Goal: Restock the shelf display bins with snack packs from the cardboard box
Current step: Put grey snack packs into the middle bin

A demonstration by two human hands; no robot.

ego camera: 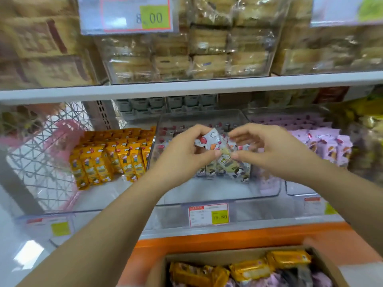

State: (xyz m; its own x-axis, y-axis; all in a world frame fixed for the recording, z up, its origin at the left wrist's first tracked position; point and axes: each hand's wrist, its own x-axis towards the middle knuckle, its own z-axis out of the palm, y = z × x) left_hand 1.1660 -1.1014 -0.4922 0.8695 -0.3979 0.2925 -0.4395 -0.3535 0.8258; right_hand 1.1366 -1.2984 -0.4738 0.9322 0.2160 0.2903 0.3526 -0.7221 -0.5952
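Observation:
Both my hands reach into the middle clear bin [217, 195] on the lower shelf. My left hand [186, 150] and my right hand [269, 146] pinch white cartoon-printed snack packs [215, 139] between fingers and thumbs, above a row of like packs [223, 168] standing in the bin. The bin's front half is bare. At the bottom of the view the open cardboard box [323, 264] holds yellow packs [250, 270] and pale purple packs [259, 283].
A bin of yellow packs [107, 158] sits to the left, a bin of purple packs [327, 146] to the right. A pink wire basket [41, 154] stands far left. The upper shelf [186, 88] carries clear bins of beige biscuits. Price tags [208, 214] line the shelf edge.

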